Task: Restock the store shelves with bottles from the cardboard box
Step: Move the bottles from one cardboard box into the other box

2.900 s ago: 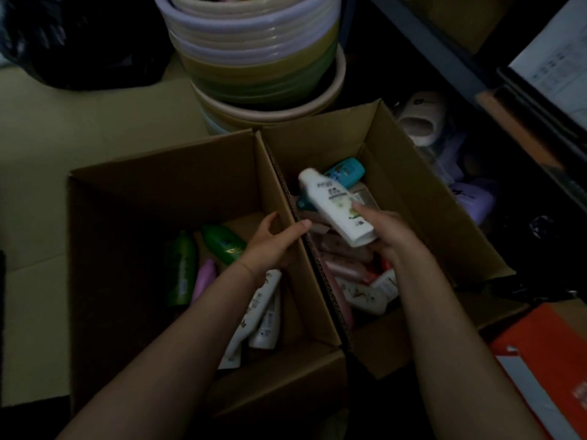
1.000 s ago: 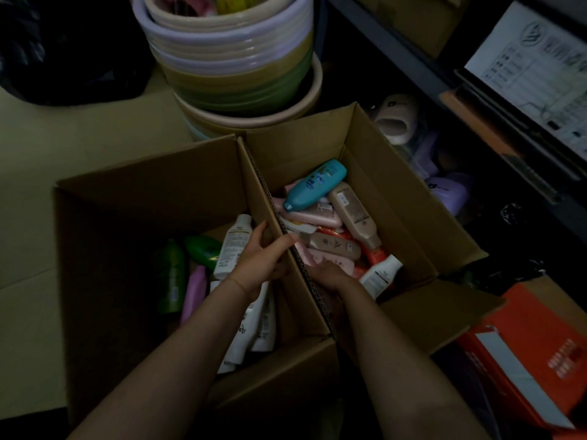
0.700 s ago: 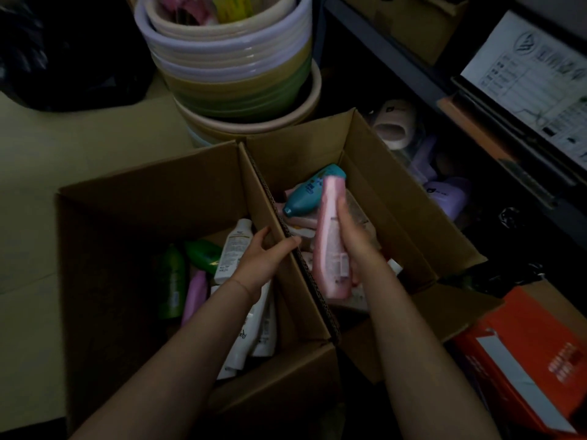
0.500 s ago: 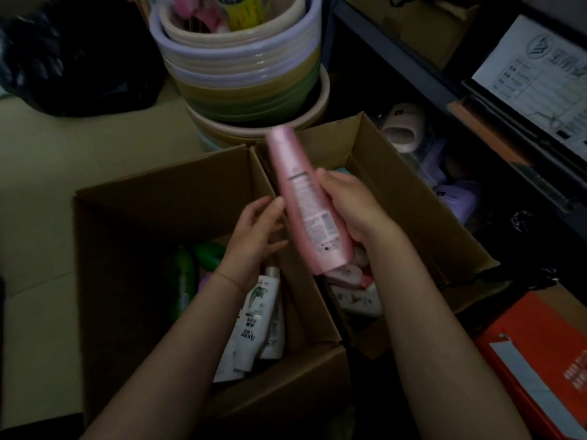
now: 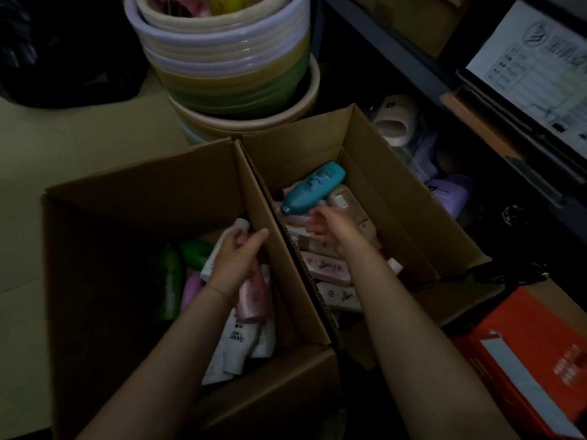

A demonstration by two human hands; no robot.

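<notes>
Boxes side by side on floor, flaps up, sharing a middle wall. Left cardboard box point(image 5: 133, 217) has green, pink and white bottles; left hand point(image 5: 236, 260) inside it, fingers curled round a pink bottle point(image 5: 252, 296) lying over white tubes point(image 5: 238, 341). Right cardboard box point(image 5: 397, 198) holds a pile of bottles, teal bottle point(image 5: 313, 188) on top toward the far end. Right hand point(image 5: 335, 228) down over that pile just below the teal bottle, blurred, cannot tell if fingers are spread or gripping anything. Stacked plastic basins point(image 5: 222, 58) behind boxes, orange box point(image 5: 533, 354) at right, dark shelf unit point(image 5: 413, 61) beyond.
</notes>
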